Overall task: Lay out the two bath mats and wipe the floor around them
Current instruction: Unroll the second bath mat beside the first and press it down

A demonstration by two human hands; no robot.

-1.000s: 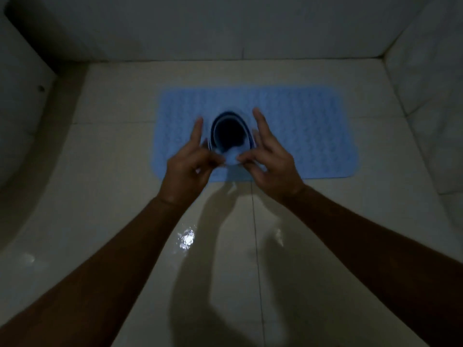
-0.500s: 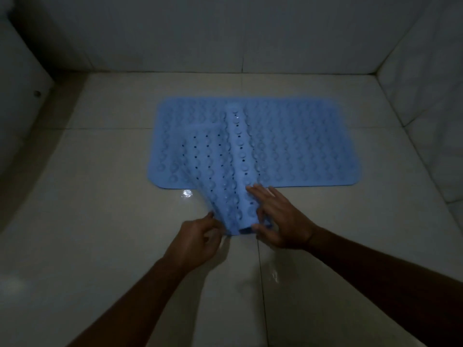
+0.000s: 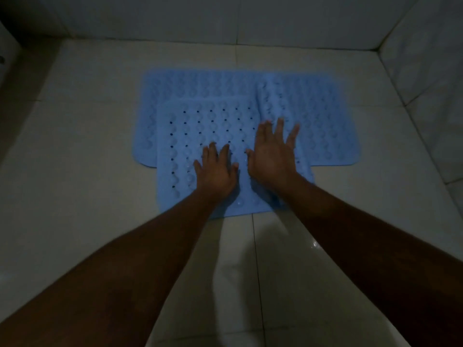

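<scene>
Presses left hand (image 3: pixel 216 171) and right hand (image 3: pixel 271 156), fingers spread flat, onto upper blue mat (image 3: pixel 190 136), overlapping lower mat (image 3: pixel 330 126); curled right edge just beyond right fingertips. Bare floor tiles (image 3: pixel 75 196) around, walls (image 3: pixel 175 18) behind and right.

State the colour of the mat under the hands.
Light blue mat, dotted with holes; head view.

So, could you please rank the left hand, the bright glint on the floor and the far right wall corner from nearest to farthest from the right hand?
1. Left hand: just left of the right hand, both on the upper mat.
2. Glint: on the floor, towards the person, right.
3. Wall corner: far right, at the back.
</scene>
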